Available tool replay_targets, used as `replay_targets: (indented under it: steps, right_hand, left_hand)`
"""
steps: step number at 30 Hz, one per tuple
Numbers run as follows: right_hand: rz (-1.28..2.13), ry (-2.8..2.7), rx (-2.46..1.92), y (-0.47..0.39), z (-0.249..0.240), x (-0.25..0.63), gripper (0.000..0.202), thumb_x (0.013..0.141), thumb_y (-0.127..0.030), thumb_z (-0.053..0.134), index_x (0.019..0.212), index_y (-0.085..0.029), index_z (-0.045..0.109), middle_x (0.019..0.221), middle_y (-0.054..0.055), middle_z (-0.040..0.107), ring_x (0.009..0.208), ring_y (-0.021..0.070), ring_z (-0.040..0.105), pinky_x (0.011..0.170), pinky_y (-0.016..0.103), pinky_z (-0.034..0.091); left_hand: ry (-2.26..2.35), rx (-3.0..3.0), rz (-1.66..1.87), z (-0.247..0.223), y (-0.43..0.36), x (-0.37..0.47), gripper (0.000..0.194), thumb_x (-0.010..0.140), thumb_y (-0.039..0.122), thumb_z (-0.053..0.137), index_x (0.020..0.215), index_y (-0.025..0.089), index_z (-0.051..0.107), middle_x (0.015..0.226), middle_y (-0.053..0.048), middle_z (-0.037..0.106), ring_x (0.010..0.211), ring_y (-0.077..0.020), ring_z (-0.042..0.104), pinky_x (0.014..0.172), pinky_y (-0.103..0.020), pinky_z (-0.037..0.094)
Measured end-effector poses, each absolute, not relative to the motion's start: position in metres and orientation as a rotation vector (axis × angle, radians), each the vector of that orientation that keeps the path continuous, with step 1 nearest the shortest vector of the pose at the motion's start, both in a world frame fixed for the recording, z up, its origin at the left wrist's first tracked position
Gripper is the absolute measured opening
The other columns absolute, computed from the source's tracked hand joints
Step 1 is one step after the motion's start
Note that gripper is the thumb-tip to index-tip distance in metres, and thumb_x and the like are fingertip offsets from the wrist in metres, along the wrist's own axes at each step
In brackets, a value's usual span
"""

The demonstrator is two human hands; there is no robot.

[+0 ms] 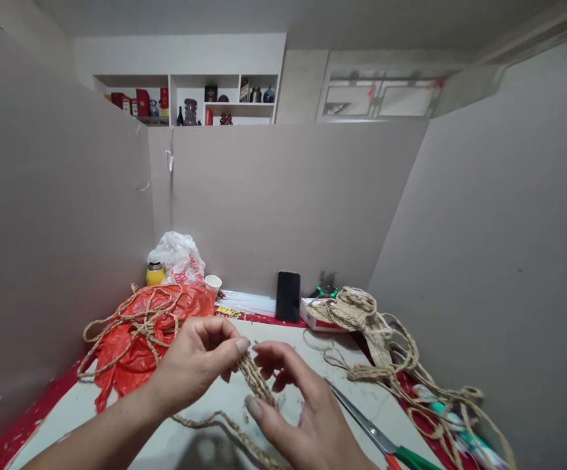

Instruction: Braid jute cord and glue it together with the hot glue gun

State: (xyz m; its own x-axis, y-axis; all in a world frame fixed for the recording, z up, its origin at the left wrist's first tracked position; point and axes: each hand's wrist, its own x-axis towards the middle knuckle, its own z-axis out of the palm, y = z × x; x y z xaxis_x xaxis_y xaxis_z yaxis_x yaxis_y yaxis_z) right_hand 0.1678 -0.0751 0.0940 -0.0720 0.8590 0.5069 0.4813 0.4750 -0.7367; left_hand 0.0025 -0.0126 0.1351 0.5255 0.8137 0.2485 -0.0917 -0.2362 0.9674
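Note:
My left hand (pixel 192 359) pinches the upper end of a short piece of braided straw rope (pixel 256 380) between thumb and fingers. The braid slants down to the right. My right hand (pixel 307 405) is curved around its lower end, thumb and fingers apart, the thumb close to the braid; whether it touches cannot be made out. A single plaited strand (pixel 214 416) runs over the pale board (pixel 166 447) beneath both hands. Scissors (pixel 368 424) with green handles lie to the right of my right hand, partly cut off by the frame's bottom edge.
Loose cord (pixel 141 320) lies over a red plastic bag (pixel 126 356) at left. Coiled rope (pixel 356 307) spills down the right side. Along the back stand a black phone (pixel 288 297), a white cup (pixel 213 283), a yellow jar (pixel 154 274) and pliers (pixel 327 287). Grey partitions (pixel 283 189) enclose the table.

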Motion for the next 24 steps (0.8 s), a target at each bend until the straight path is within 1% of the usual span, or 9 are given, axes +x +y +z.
replay_targets:
  steps: [1, 2, 4, 7, 11, 16, 21, 24]
  right_hand:
    - [0.305, -1.719, -1.163, -0.076, 0.092, 0.166, 0.044, 0.073, -0.03, 0.066, 0.114, -0.022, 0.051, 0.096, 0.005, 0.065, 0.082, 0.0212, 0.06, 0.072, 0.033, 0.047]
    - [0.157, -1.712, -1.153, -0.077, 0.09, 0.164, 0.048, 0.074, -0.027, 0.067, 0.117, -0.022, 0.047, 0.096, 0.005, 0.065, 0.081, 0.0214, 0.061, 0.072, 0.033, 0.048]
    - [-0.07, -1.711, -1.089, -0.077, 0.088, 0.159, 0.04, 0.077, -0.021, 0.064, 0.113, -0.023, 0.047, 0.089, 0.004, 0.066, 0.074, 0.0199, 0.063, 0.068, 0.032, 0.049]
    - [-0.24, -1.767, -1.007, -0.077, 0.09, 0.155, 0.022, 0.082, -0.013, 0.057, 0.101, -0.023, 0.05, 0.078, 0.002, 0.065, 0.066, 0.0179, 0.062, 0.063, 0.031, 0.048]
    - [-0.329, -1.845, -1.01, -0.076, 0.094, 0.153, 0.021, 0.082, -0.013, 0.058, 0.101, -0.02, 0.051, 0.08, 0.005, 0.067, 0.068, 0.02, 0.063, 0.063, 0.033, 0.046]
    - [-0.344, -1.855, -0.965, -0.078, 0.096, 0.153, 0.022, 0.081, -0.009, 0.058, 0.097, -0.021, 0.051, 0.075, 0.003, 0.067, 0.064, 0.0181, 0.062, 0.06, 0.03, 0.046]
    - [-0.398, -1.884, -0.883, -0.081, 0.097, 0.156, 0.029, 0.078, -0.005, 0.057, 0.102, -0.019, 0.049, 0.078, 0.006, 0.068, 0.067, 0.0188, 0.063, 0.062, 0.03, 0.049]
    - [-0.425, -1.909, -0.867, -0.079, 0.093, 0.158, 0.028, 0.078, -0.005, 0.057, 0.102, -0.02, 0.05, 0.076, 0.005, 0.068, 0.065, 0.0184, 0.063, 0.06, 0.029, 0.05]
  left_hand:
    - [0.643, 1.585, 0.983, 0.135, -0.014, 0.003, 0.025, 0.076, 0.033, 0.067, 0.062, 0.014, 0.056, 0.053, 0.004, 0.05, 0.047, -0.0067, 0.044, 0.048, -0.019, 0.038]
    - [0.649, 1.585, 1.0, 0.135, -0.015, 0.004, 0.025, 0.076, 0.032, 0.066, 0.062, 0.015, 0.056, 0.053, 0.004, 0.049, 0.048, -0.0066, 0.043, 0.048, -0.019, 0.038]
    - [0.657, 1.589, 1.004, 0.134, -0.017, 0.006, 0.024, 0.076, 0.031, 0.065, 0.061, 0.015, 0.055, 0.053, 0.004, 0.049, 0.048, -0.0067, 0.043, 0.048, -0.019, 0.037]
    - [0.653, 1.589, 0.982, 0.132, -0.018, 0.007, 0.024, 0.076, 0.031, 0.064, 0.062, 0.015, 0.054, 0.052, 0.004, 0.05, 0.047, -0.0076, 0.045, 0.048, -0.02, 0.038]
    - [0.659, 1.558, 0.993, 0.131, -0.018, 0.007, 0.022, 0.075, 0.03, 0.063, 0.061, 0.015, 0.054, 0.051, 0.004, 0.05, 0.047, -0.0079, 0.044, 0.049, -0.021, 0.037]
    - [0.651, 1.52, 0.96, 0.132, -0.02, 0.006, 0.021, 0.073, 0.029, 0.064, 0.061, 0.016, 0.053, 0.05, 0.005, 0.048, 0.046, -0.0075, 0.044, 0.048, -0.02, 0.037]
    - [0.655, 1.458, 0.916, 0.135, -0.022, 0.006, 0.013, 0.067, 0.024, 0.061, 0.06, 0.016, 0.054, 0.048, 0.006, 0.045, 0.043, -0.0067, 0.039, 0.044, -0.019, 0.039]
    - [0.623, 1.391, 0.875, 0.133, -0.021, 0.007, 0.008, 0.064, 0.021, 0.058, 0.059, 0.016, 0.054, 0.045, 0.007, 0.042, 0.042, -0.0061, 0.035, 0.041, -0.018, 0.038]
